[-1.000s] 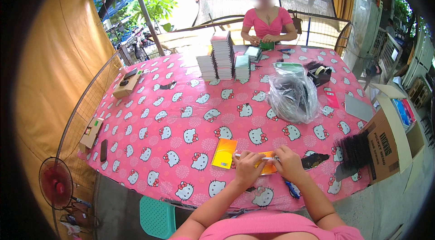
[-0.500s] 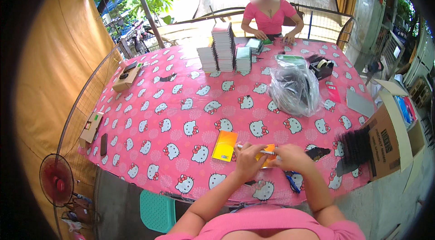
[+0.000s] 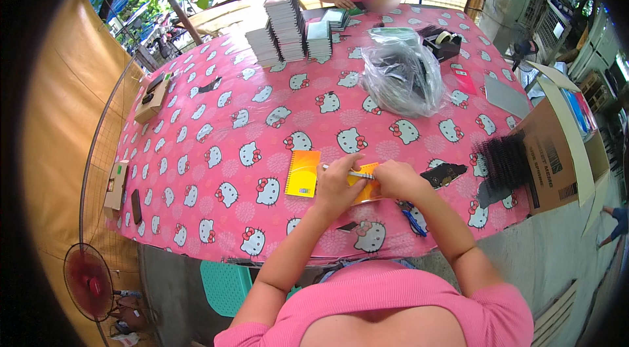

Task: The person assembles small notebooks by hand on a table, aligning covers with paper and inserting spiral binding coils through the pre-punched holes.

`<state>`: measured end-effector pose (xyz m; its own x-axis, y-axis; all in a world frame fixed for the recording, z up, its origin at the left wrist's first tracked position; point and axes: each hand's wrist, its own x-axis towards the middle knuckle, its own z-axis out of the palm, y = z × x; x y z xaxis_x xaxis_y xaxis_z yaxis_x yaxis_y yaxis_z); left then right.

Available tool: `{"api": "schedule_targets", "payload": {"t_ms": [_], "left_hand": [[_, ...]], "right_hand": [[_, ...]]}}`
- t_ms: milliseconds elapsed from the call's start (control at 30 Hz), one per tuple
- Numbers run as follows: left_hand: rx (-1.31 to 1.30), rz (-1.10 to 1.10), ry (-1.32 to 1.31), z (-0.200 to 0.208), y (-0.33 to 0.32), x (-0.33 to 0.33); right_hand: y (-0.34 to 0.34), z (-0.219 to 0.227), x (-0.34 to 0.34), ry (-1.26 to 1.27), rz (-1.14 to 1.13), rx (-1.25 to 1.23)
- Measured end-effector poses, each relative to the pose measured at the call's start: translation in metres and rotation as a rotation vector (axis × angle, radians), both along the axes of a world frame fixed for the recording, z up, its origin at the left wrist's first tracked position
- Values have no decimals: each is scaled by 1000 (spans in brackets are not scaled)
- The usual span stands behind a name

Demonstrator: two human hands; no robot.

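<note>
At left, a yellow-orange, spiral-bound rectangular notebook (image 3: 303,175) lies flat, within easy reach. Beside it, the left hand (image 3: 336,183) curls around a slender white rod (image 3: 363,175) over a flat orange notebook (image 3: 367,192), apparently for control; the right hand (image 3: 398,181) bunches narrowly alongside, its grip hidden.

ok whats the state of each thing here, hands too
Left hand, closed on a white stick
Right hand, fingers curled at orange notebook
Orange notebook, partly covered by hands
Yellow notebook, shut, flat
Tall notebook stack, upright
Cardboard box, flaps open
Clear bag, filled, crumpled
Tape dispenser, roll loaded
Stool, upright, partly hidden
Fan, upright, running or not unclear
</note>
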<state>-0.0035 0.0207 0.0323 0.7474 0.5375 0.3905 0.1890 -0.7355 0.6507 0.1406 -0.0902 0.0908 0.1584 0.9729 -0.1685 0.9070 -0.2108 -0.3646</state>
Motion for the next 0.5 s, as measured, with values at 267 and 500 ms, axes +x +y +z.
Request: {"api": "schedule_targets", "payload": {"t_ms": [267,500], "left_hand": [[-1,-27,12,4,3,1],[3,-77,-62,2,13,8]], "right_hand": [[16,-4,-8,-7,-65,-58],[24,-8,-4,-48,17,-121]]}}
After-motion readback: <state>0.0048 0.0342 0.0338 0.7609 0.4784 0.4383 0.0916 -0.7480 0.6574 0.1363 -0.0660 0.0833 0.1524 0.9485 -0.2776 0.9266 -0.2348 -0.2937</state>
